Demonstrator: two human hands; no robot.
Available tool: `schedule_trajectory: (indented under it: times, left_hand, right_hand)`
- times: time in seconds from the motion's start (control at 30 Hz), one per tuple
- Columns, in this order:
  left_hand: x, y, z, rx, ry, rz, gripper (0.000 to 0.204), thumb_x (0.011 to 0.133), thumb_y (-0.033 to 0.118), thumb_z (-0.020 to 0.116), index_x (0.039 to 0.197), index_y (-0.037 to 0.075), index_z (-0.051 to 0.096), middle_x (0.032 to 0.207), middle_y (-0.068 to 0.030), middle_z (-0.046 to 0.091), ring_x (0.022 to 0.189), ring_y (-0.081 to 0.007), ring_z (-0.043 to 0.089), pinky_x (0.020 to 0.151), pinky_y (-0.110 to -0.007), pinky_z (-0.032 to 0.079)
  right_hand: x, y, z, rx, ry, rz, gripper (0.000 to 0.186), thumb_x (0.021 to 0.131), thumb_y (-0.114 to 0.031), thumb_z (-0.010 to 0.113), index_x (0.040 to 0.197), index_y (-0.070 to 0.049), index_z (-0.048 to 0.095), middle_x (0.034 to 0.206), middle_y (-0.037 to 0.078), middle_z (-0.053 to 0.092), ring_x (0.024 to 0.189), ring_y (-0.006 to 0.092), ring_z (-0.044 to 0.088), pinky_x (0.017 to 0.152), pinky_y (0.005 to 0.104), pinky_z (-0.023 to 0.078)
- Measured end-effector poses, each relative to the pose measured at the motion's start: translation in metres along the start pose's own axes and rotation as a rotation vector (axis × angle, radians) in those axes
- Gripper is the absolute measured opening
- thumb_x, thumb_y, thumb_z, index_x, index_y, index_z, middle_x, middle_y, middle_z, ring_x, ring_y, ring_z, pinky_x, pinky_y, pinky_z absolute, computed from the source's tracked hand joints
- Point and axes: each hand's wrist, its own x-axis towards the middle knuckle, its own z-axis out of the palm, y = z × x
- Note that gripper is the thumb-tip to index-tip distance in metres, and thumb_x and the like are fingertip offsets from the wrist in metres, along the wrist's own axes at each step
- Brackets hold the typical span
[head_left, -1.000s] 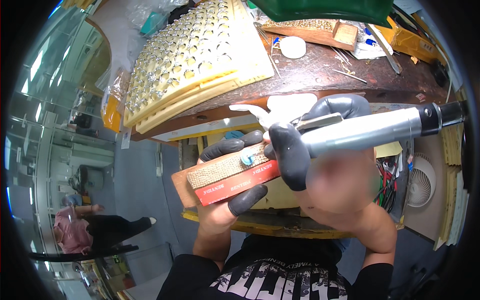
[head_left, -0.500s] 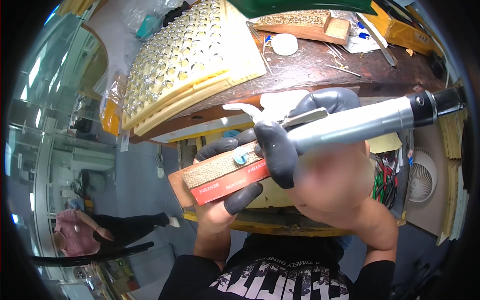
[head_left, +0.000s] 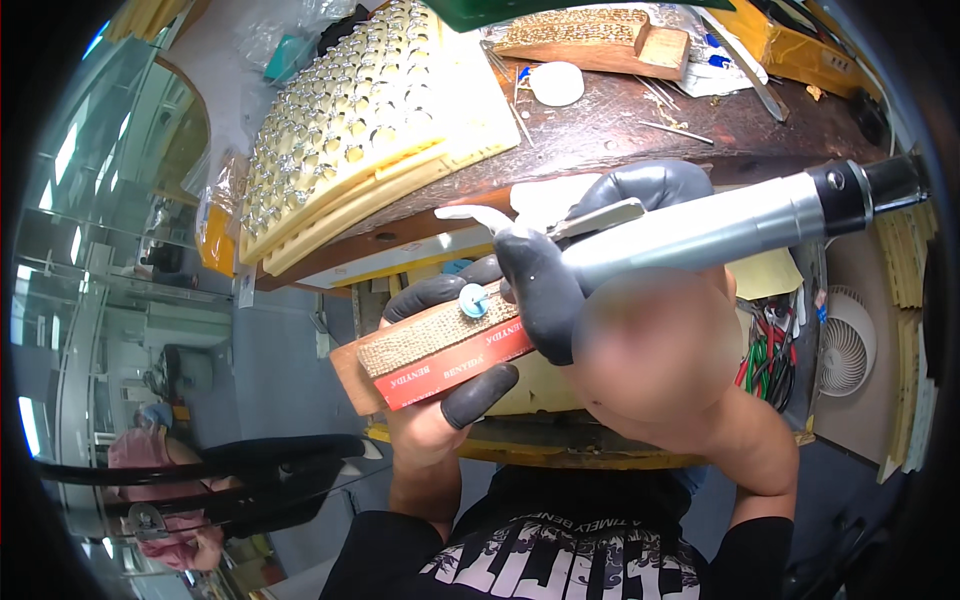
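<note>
My left hand (head_left: 430,425), with black finger covers, grips a wooden block (head_left: 350,380) from below and behind. The block carries a red band (head_left: 455,365) and a woven-looking gold strip (head_left: 410,345). My right hand (head_left: 535,300), also in black finger covers and partly blurred, wraps round a silver cylindrical handpiece (head_left: 705,225) with a metal lever (head_left: 610,218). A small blue disc (head_left: 473,300) at the tool's working end is at the gold strip, between my two hands; whether it touches cannot be told. A white curved piece (head_left: 460,215) pokes out above my right thumb.
The bench (head_left: 760,130) holds yellow trays of rings (head_left: 350,120), another wooden block (head_left: 660,55), a white round pot (head_left: 555,85) and thin rods (head_left: 675,132). Cables (head_left: 765,360) and a white fan (head_left: 845,340) are right. A person in pink (head_left: 160,530) is beyond glass, left.
My hands, block and handpiece have shifted slightly left and up in the picture, along with the bench. The person in pink has changed posture and appears lower.
</note>
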Motion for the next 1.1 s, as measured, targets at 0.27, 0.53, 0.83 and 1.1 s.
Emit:
schedule_trajectory:
  times: [0.27, 0.53, 0.83, 1.1]
  left_hand:
    - [0.003, -0.003, -0.005, -0.015, -0.072, 0.044, 0.068, 0.069, -0.012, 0.075, 0.129, 0.002, 0.047, 0.137, -0.0241, 0.052, 0.128, -0.0313, 0.052, 0.106, -0.043, 0.047]
    - [0.003, -0.003, -0.006, -0.035, -0.086, 0.032, 0.067, 0.069, -0.013, 0.074, 0.129, 0.002, 0.047, 0.138, -0.0244, 0.051, 0.128, -0.0314, 0.052, 0.106, -0.044, 0.047]
    - [0.002, 0.002, -0.001, 0.01, -0.057, 0.037, 0.066, 0.071, -0.008, 0.075, 0.129, 0.001, 0.045, 0.133, -0.0218, 0.054, 0.124, -0.0283, 0.055, 0.104, -0.042, 0.047]
    - [-0.003, 0.016, 0.018, 0.205, 0.058, 0.037, 0.066, 0.074, -0.005, 0.077, 0.13, -0.001, 0.042, 0.131, -0.0192, 0.056, 0.12, -0.0256, 0.057, 0.102, -0.039, 0.049]
  right_hand:
    - [-0.002, 0.002, -0.003, 0.04, -0.028, -0.003, 0.01, 0.083, -0.004, 0.074, 0.085, 0.004, 0.069, 0.083, 0.008, 0.06, 0.081, 0.0187, 0.054, 0.068, 0.03, 0.045]
    - [-0.006, 0.002, 0.001, 0.194, -0.032, 0.164, 0.018, 0.088, -0.007, 0.069, 0.097, 0.008, 0.069, 0.086, 0.009, 0.063, 0.081, 0.0157, 0.059, 0.07, 0.0272, 0.048]
    - [0.0, 0.004, -0.007, 0.099, -0.156, -0.029, 0.019, 0.095, -0.011, 0.063, 0.103, 0.006, 0.06, 0.095, 0.01, 0.063, 0.085, 0.014, 0.062, 0.076, 0.027, 0.05]
    - [0.001, 0.001, 0.007, 0.584, -0.023, 0.086, 0.029, 0.102, -0.019, 0.051, 0.118, 0.003, 0.042, 0.095, 0.012, 0.061, 0.089, 0.0196, 0.067, 0.078, 0.0318, 0.054]
